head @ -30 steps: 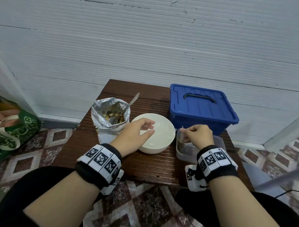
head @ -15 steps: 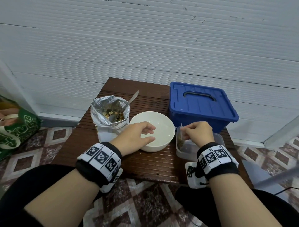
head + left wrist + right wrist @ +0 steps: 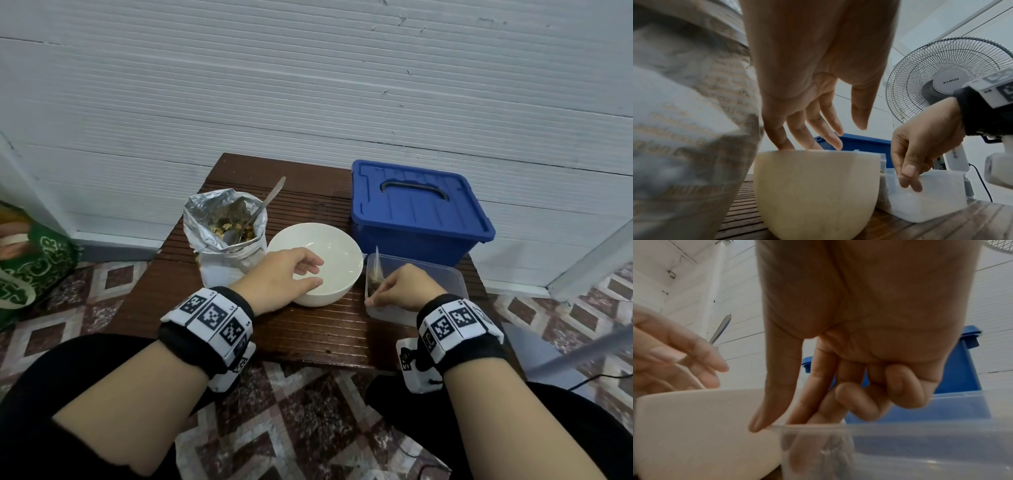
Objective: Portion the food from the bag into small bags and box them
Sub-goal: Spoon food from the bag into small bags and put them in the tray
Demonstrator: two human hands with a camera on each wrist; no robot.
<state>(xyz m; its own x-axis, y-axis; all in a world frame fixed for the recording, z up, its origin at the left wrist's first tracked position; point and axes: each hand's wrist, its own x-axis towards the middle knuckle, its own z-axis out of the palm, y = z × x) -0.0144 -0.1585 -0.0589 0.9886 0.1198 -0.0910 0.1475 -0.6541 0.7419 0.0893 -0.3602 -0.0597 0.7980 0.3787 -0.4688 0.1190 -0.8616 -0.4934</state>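
Observation:
The open foil food bag [image 3: 224, 236] stands at the table's left with a metal spoon [image 3: 263, 205] in it. Beside it is the empty white bowl [image 3: 329, 253]. My left hand [image 3: 298, 274] hovers over the bowl's near-left rim, fingers relaxed and dipping just inside [image 3: 818, 142], holding nothing. A small clear bag [image 3: 375, 274] with brown food leans inside the clear container [image 3: 445, 274], at its left wall. My right hand [image 3: 376, 298] is at the container's near-left corner. Its thumb [image 3: 764, 418] lies outside the wall with fingers inside, pinching the wall.
A closed blue box [image 3: 414, 209] with a lid handle stands behind the container on the small brown slatted table [image 3: 308, 329]. A white wall runs close behind. A green bag [image 3: 30, 267] lies on the tiled floor at left, and a standing fan [image 3: 949, 78] is at right.
My right hand has left the small bag's top and dropped towards me to the container's near-left corner; the small bag now leans there unheld. My left hand barely moved over the bowl.

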